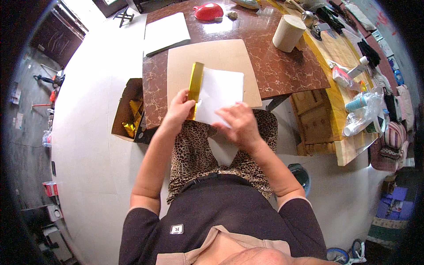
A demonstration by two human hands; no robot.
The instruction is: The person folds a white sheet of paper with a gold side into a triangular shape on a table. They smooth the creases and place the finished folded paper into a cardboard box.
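My left hand (180,107) grips the lower left edge of a sheet of gold foil paper (196,81), whose white side (222,87) faces up and whose left edge is folded over as a gold strip. My right hand (237,122), slightly blurred, lies over the lower right part of the white side with its fingers spread; whether it grips the sheet's edge I cannot tell. Beneath the sheet is a tan board (212,51), probably cardboard, at the near edge of the brown marbled table (298,76).
A white stack of sheets (167,31) lies at the table's back left. A red dish (208,12) and a pale cylindrical roll (289,33) stand farther back. Left of the table is an open cardboard box (124,112) with folded gold pieces (134,116). A cluttered wooden table (338,122) adjoins at right.
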